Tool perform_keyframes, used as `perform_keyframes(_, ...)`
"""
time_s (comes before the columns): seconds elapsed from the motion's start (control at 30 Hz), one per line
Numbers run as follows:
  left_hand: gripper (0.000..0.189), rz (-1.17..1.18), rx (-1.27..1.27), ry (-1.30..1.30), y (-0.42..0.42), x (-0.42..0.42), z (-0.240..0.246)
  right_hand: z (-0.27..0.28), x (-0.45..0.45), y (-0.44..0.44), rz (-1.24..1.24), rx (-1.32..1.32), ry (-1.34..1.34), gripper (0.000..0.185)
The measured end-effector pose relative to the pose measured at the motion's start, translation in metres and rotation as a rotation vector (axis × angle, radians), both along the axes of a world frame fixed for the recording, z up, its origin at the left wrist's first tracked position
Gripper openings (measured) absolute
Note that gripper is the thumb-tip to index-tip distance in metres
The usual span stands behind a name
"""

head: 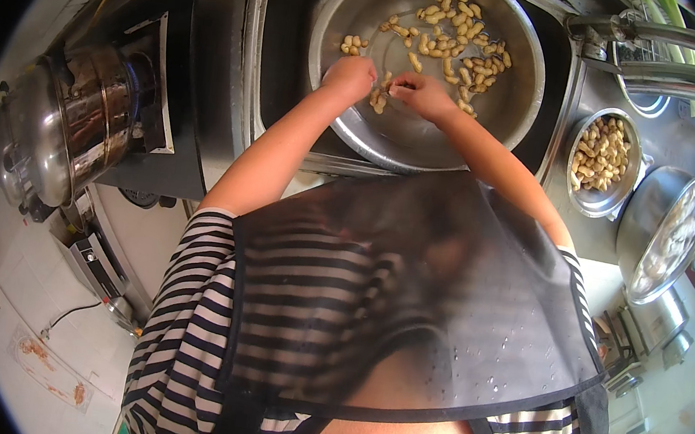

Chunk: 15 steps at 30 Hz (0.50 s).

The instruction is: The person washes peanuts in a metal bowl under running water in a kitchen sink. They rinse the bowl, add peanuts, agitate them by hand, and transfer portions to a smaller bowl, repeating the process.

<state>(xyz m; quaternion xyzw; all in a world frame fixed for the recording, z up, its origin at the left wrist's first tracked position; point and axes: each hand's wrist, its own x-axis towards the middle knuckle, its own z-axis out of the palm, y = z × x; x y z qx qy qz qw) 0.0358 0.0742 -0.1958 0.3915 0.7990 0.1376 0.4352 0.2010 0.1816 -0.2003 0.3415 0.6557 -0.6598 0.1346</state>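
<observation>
A wide stainless steel basin (531, 100) sits in the sink (287, 36), with unshelled peanuts (447, 45) scattered over its wet bottom. My left hand (349, 80) is over the basin's near left part, its fingers curled; what they hold is hidden. Just to the right, my right hand (424, 97) has thumb and fingertips pinched together on a peanut (387, 82). A few more peanuts (378, 99) lie below and between the two hands. Beyond my left hand rests a small cluster of peanuts (354, 45) against the basin's left side.
To the right, a metal bowl (604, 157) of peanuts stands on the steel counter (599, 236), beside a larger metal pot (659, 220). A faucet (670, 38) reaches in at upper right. On the left, a steel steamer pot (92, 117) sits over a blue gas flame (135, 80).
</observation>
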Motion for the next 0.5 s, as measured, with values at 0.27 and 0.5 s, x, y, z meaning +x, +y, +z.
perform_keyframes(0.27,0.016,0.294,0.093,-0.534,0.006,-0.002,0.032,0.020,0.030,0.015,-0.469,-0.839,-0.007,0.024)
perform_keyframes(0.5,0.022,0.231,0.235,-0.741,-0.001,0.024,0.042,0.038,0.032,0.009,-0.462,-0.887,0.075,0.023)
